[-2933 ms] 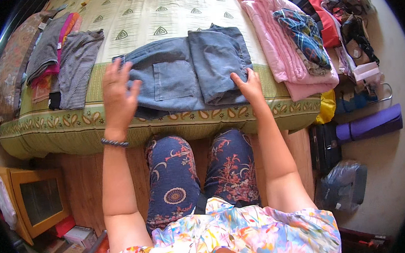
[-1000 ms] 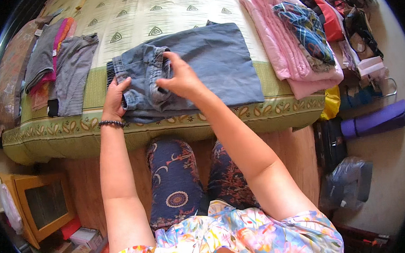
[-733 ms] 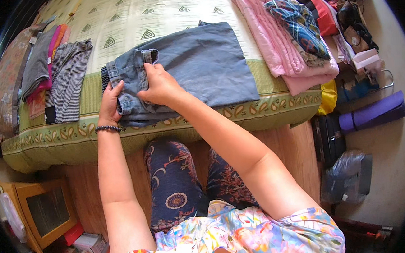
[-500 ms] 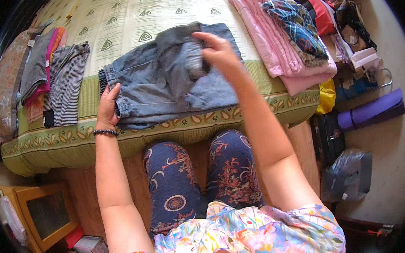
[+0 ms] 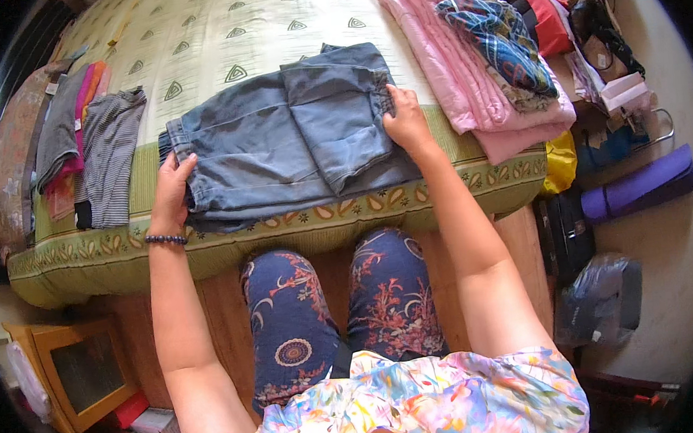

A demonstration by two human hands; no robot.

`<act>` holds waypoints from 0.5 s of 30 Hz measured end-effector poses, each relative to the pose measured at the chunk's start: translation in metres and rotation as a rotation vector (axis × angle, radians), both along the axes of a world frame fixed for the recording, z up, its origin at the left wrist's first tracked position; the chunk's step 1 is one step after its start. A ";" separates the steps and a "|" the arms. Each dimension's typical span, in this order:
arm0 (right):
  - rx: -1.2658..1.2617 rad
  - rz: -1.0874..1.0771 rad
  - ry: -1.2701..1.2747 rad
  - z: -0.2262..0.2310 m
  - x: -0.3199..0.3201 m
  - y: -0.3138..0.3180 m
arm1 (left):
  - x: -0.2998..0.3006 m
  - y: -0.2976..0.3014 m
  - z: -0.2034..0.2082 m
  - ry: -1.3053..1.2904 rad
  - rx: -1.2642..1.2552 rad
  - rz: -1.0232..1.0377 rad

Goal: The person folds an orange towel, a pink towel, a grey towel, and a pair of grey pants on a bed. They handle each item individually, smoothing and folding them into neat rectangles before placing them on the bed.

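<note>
A pair of blue denim pants (image 5: 247, 143) lies across the near edge of the bed (image 5: 212, 60), its waistband to the left. The lower legs are doubled back over the rest, and their gathered cuffs sit at the right. My left hand (image 5: 170, 188) grips the waistband's near corner, thumb on top and fingers mostly out of sight beneath. At the other end, my right hand (image 5: 407, 120) pinches the elastic cuff edge of the folded-over part.
Left on the bed are a striped garment (image 5: 110, 154) and a stack of folded clothes (image 5: 55, 129). A pink quilt (image 5: 433, 71) with a blue plaid cloth (image 5: 495, 38) lies right. Beyond stands a purple rolled mat (image 5: 639, 184). A small wooden cabinet (image 5: 82, 372) is at lower left.
My right hand has come down and rightward onto the cuff edge. The bunched leg part now lies flatter over the pants. My left hand stays at the waistband.
</note>
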State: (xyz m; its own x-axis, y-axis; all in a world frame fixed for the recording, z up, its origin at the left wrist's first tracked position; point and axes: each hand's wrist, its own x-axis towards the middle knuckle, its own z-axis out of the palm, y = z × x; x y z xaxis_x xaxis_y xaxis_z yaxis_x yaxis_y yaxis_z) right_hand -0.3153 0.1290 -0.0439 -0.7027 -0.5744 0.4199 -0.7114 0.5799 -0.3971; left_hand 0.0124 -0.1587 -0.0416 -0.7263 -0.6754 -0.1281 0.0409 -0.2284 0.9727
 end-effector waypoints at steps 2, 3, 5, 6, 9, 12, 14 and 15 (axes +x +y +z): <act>0.065 -0.062 0.122 0.012 0.014 -0.004 | 0.003 -0.009 0.000 -0.068 -0.176 -0.001; 0.040 0.002 0.191 0.024 0.024 -0.008 | 0.006 -0.012 -0.001 -0.108 -0.262 0.000; -0.003 0.098 0.331 0.039 0.040 -0.004 | 0.000 -0.002 0.019 -0.147 -0.355 0.011; 0.153 0.109 0.269 0.022 0.042 -0.003 | -0.001 -0.002 0.023 -0.178 -0.353 0.000; 0.075 0.149 0.136 -0.003 0.035 0.011 | -0.019 0.007 0.059 -0.127 -0.262 -0.036; -0.172 0.207 0.168 0.025 0.046 0.025 | -0.046 0.036 0.102 -0.015 -0.056 -0.150; -0.335 0.270 -0.260 0.024 0.054 0.027 | -0.084 0.061 0.119 0.064 -0.041 -0.262; -0.413 0.303 -0.471 0.026 0.056 0.025 | -0.101 0.070 0.120 0.068 -0.080 -0.332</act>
